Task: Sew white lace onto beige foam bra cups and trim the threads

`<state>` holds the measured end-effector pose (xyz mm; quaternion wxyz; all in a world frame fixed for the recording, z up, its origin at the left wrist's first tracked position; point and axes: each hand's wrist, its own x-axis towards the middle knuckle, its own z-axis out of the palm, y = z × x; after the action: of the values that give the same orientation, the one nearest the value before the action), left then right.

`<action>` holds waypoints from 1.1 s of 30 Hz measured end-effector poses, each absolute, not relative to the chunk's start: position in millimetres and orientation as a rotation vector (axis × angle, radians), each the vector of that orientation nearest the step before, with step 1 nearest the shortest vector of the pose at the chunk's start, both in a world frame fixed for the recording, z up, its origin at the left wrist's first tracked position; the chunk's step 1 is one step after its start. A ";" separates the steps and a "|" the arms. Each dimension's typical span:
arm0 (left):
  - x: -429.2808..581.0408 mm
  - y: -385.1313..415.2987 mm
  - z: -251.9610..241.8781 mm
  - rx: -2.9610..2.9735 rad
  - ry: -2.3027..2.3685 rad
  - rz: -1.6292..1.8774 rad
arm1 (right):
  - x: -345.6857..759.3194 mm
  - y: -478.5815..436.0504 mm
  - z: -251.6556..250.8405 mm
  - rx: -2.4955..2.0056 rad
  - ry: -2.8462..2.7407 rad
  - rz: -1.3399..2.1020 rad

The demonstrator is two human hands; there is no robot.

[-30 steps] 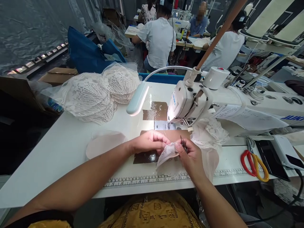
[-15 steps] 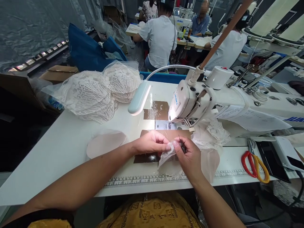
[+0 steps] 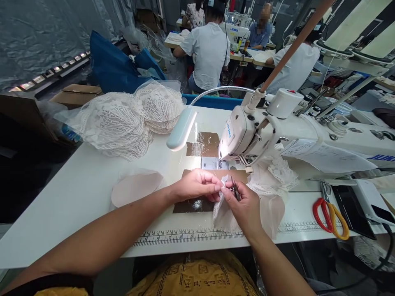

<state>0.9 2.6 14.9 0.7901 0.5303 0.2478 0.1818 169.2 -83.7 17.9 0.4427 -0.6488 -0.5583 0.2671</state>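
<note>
My left hand and my right hand meet in front of the white sewing machine, both pinched on the top edge of a small pale fabric piece that hangs down between them. A thin dark metal tool, like thread snips, lies in my right hand too. More white lace fabric is bunched under the machine head, just right of my hands. A flat pink cup-shaped piece lies on the table to the left.
A heap of white lace cups sits at the back left. A gooseneck lamp shines on the needle area. Red-and-yellow scissors and a dark phone lie at the right. A ruler strip runs along the table's front edge. Other people sew behind.
The fabric piece has gone from spread sideways to hanging down, and my hands have drawn closer together and lifted its top edge slightly.
</note>
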 end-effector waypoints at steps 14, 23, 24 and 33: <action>4.7 2.5 17.9 1.193 0.571 0.445 | 167.8 -83.5 13.7 -1.622 -1.247 0.841; 7.7 -3.0 14.9 1.368 0.570 0.514 | 167.4 -83.3 10.0 -1.593 -1.276 0.795; 7.2 -2.4 15.3 1.401 0.575 0.520 | 167.7 -83.6 9.1 -1.597 -1.259 0.802; 7.9 -5.9 17.4 1.657 0.621 0.638 | 168.6 -85.3 9.1 -1.526 -1.234 0.861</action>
<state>7.9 -5.9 17.4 0.5895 0.7116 0.2667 0.2740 168.6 -85.3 9.1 0.4787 -0.6252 -0.5055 0.3529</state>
